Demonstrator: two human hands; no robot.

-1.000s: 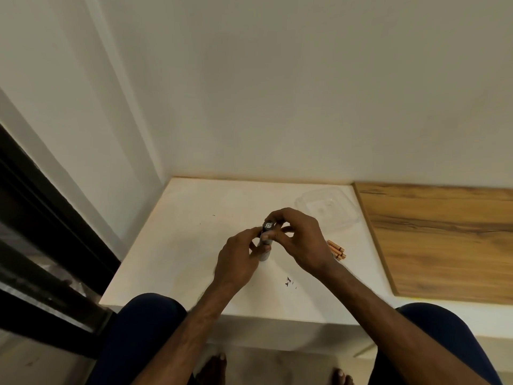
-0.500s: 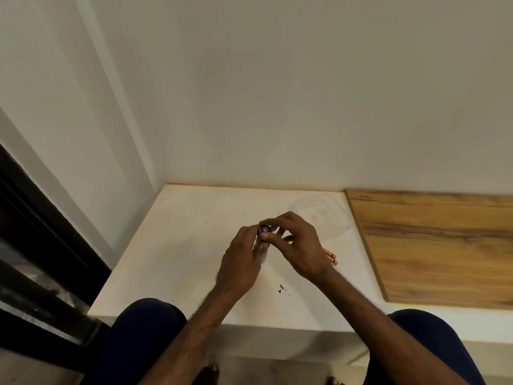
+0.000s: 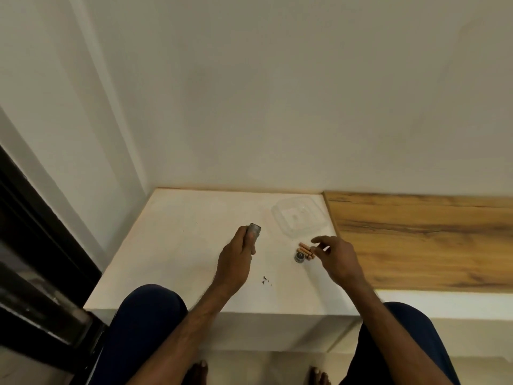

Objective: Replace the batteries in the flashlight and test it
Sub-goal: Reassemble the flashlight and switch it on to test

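Head view: the left hand (image 3: 236,262) has its fingers (image 3: 248,240) wrapped around the flashlight (image 3: 254,230), its open end pointing far. The right hand (image 3: 337,258) hovers with fingers (image 3: 319,241) spread and empty, just beside the batteries (image 3: 305,250) and the cap (image 3: 299,257) on the desk (image 3: 180,245). A clear tray (image 3: 301,218) sits beyond. Risks, as I judge: batteries rolling when nudged, the cap knocked away, or cells loaded backwards. No writing is legible.

White table (image 3: 177,245); batteries (image 3: 305,250), cap (image 3: 299,257), clear lid (image 3: 299,218), dark specks (image 3: 265,279)
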